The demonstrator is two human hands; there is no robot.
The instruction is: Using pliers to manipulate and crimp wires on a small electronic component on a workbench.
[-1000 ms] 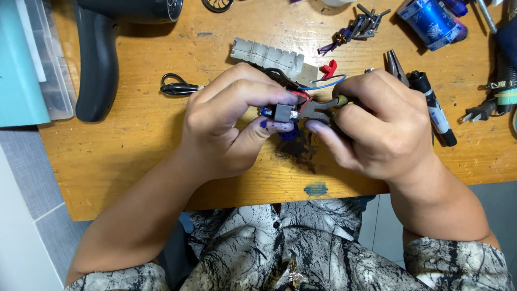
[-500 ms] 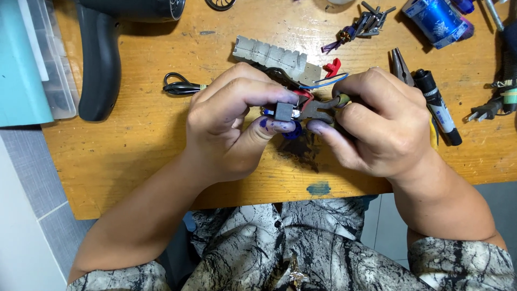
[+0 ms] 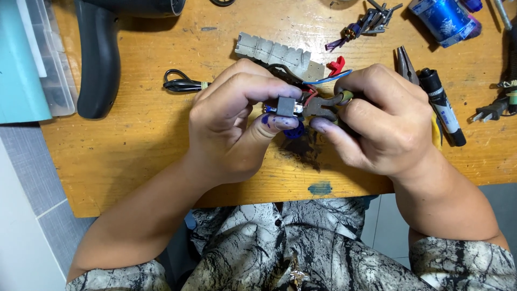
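Little has moved since earlier: both hands stay locked together. Left hand [image 3: 231,116] pinches a small grey block-shaped plug [image 3: 285,106] between thumb and forefinger; right hand [image 3: 385,121] grips its dark connector with red and blue wires [image 3: 321,104]. Light, stiff, fiddly: hold the bodies, not the wires.

The fingers of the left hand [image 3: 237,121] and right hand [image 3: 377,124] are hiding most of the small grey block [image 3: 286,106] and its wires, while the far edge is cutting off the black tool [image 3: 102,54] and blue cylinder [image 3: 444,19].
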